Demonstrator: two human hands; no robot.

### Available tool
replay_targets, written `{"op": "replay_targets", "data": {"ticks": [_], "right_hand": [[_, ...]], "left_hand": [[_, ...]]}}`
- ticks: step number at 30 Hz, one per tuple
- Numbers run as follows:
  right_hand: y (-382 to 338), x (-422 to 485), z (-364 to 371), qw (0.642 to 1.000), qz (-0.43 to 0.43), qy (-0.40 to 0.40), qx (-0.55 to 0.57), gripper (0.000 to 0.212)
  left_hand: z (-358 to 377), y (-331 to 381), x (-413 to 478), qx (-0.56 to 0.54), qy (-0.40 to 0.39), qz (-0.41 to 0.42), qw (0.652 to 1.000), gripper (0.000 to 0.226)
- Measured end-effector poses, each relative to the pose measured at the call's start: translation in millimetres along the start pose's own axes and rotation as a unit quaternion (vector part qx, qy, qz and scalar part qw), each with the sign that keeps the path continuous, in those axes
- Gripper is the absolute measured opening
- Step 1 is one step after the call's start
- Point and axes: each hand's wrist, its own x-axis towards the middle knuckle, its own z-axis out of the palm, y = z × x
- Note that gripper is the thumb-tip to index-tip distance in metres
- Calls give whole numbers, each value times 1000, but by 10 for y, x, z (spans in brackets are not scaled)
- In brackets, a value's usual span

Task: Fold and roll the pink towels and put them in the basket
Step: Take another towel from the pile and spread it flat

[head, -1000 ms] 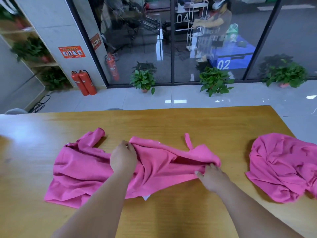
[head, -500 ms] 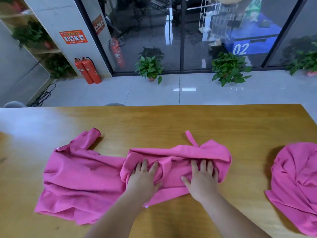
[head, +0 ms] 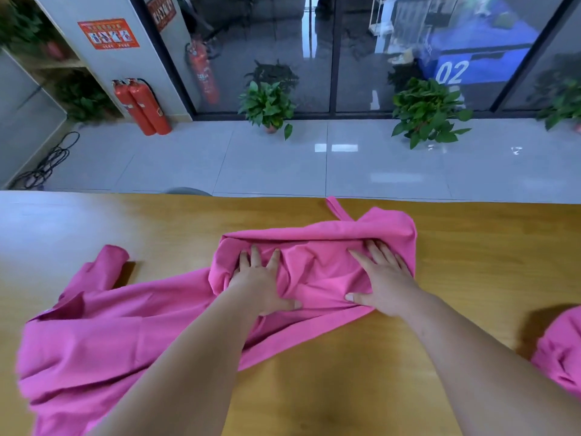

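Pressing folded pink towel (head: 317, 262) on table (head: 314, 391), left hand (head: 261, 286), right hand (head: 385, 278)

My left hand (head: 261, 284) and right hand (head: 386, 278) are covering folds in the pink towel (head: 314, 247); right of that towel, a second towel (head: 559, 357) is running out of view.

Wooden table (head: 314, 388) up front, warm yellow grain, and beyond its far edge a pale grey tiled floor (head: 283, 165) catching patches of glare. A dark-framed glass wall (head: 333, 51) runs across the back (a blue surface marked "02" shows through it). Two red fire extinguishers (head: 141, 105) stand against the grey pillar (head: 103, 67), which has an orange notice (head: 108, 33) stuck on it. Potted green plants (head: 267, 105) line the glass, and black cables (head: 47, 165) coil on the floor at far left.
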Motion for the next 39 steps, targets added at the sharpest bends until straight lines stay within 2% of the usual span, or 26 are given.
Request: {"op": "replay_targets", "data": {"ticks": [4, 10, 18, 22, 25, 27, 31, 34, 37, 39], "right_hand": [[167, 394, -200, 1000, -15, -14, -12, 111], [267, 825, -344, 999, -22, -18, -32, 110], [158, 855, -405, 997, 15, -37, -61, 101], [-112, 567, -232, 994, 48, 47, -89, 84], [-386, 251, -22, 989, 21, 116, -85, 79], [-505, 50, 130, 988, 1, 134, -74, 78], [-721, -385, 365, 990, -37, 123, -59, 69], [-938, -701, 433, 993, -60, 74, -72, 64], [-1158, -1002, 466, 994, -64, 31, -79, 65], [-1288, -1176, 518, 994, -77, 15, -81, 68]], "left_hand": [[-220, 30, 343, -16, -8, -6, 1000, 145], [-364, 75, 687, -9, 20, -1, 1000, 154], [-409, 113, 795, -18, 52, 0, 998, 156], [-357, 251, 614, 26, 124, 14, 992, 141], [-167, 353, 320, 49, 191, 60, 979, 119], [27, 351, 78, 42, 220, 87, 971, 103], [416, 167, -428, 31, 245, 133, 960, 73], [659, -10, -805, 73, 245, 169, 952, 57], [900, -208, -1134, 114, 215, 198, 950, 45], [1019, -302, -1330, 127, 176, 195, 956, 47]]}}
